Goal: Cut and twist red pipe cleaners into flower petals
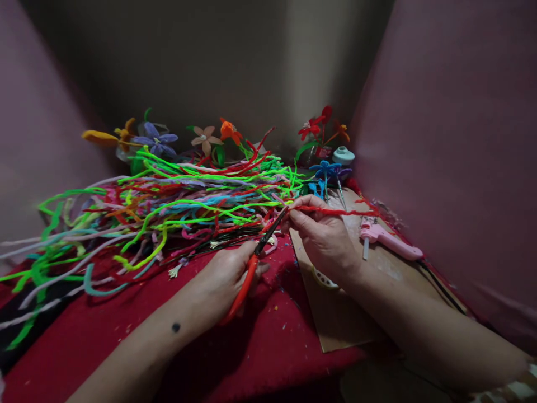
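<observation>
My left hand is closed around a pair of pliers with red-orange handles and dark, tapering jaws. Their tips point up and right, reaching the fingertips of my right hand. That hand pinches a fuzzy red pipe cleaner, whose free length stretches to the right over a board. Whether the jaws grip the pipe cleaner's end cannot be made out. Just left of both hands lies a large tangled heap of pipe cleaners in green, red, lilac, blue and yellow.
A pink glue gun with a cord rests on the brown board at right. Pipe-cleaner flowers, including a purple flower and a blue flower, stand along the back. A red cloth covers the table; pink sheets hang at the sides.
</observation>
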A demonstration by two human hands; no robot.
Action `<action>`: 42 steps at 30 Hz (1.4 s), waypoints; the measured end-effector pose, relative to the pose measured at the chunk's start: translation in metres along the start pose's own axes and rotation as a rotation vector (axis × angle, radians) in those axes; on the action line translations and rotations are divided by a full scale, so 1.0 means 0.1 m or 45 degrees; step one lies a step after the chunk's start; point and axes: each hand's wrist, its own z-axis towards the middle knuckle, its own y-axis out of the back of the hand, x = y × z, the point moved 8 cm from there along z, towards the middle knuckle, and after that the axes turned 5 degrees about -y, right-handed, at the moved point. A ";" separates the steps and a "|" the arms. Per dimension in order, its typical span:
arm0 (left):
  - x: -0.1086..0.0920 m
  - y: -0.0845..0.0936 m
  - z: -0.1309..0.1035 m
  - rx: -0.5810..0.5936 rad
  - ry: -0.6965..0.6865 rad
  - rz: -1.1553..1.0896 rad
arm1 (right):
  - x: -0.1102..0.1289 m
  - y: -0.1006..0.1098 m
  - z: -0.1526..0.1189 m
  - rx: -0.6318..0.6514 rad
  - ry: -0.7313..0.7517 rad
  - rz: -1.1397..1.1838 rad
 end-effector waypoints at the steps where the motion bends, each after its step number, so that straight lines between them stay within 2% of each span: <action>1: 0.01 0.00 0.00 0.031 0.004 -0.005 | -0.01 0.01 0.00 -0.004 -0.007 0.002; 3: 0.05 0.03 0.00 0.075 0.026 0.002 | -0.01 0.01 0.00 -0.004 -0.020 0.014; 5: 0.10 0.10 0.00 0.021 0.093 -0.064 | 0.00 0.00 0.01 0.010 -0.025 0.035; 8: 0.10 0.21 0.01 -0.143 0.169 -0.252 | 0.00 -0.04 0.00 0.058 -0.059 0.060; 11: 0.00 0.29 0.01 -0.335 0.159 -0.461 | -0.05 -0.09 -0.04 0.113 -0.132 0.064; 13: -0.09 0.30 0.02 -0.387 0.131 -0.576 | -0.09 -0.11 -0.08 0.122 -0.180 0.082; 19: -0.13 0.19 0.02 -0.267 0.245 -0.723 | -0.18 -0.17 -0.16 0.148 -0.297 0.133; 23: -0.12 0.11 0.02 -0.203 0.284 -0.845 | -0.16 -0.23 -0.18 0.183 -0.268 0.136; 26: -0.13 0.06 0.02 -0.150 0.275 -0.915 | -0.18 -0.23 -0.17 0.153 -0.285 0.168; 33: -0.13 0.07 0.00 -0.111 0.250 -0.881 | -0.28 -0.21 -0.15 0.120 -0.385 0.234; 37: -0.09 0.06 -0.04 -0.037 0.318 -0.866 | -0.28 -0.17 -0.15 0.056 -0.367 0.194; 42: -0.01 0.01 -0.10 0.117 0.387 -0.993 | -0.24 -0.13 -0.12 0.028 -0.305 0.117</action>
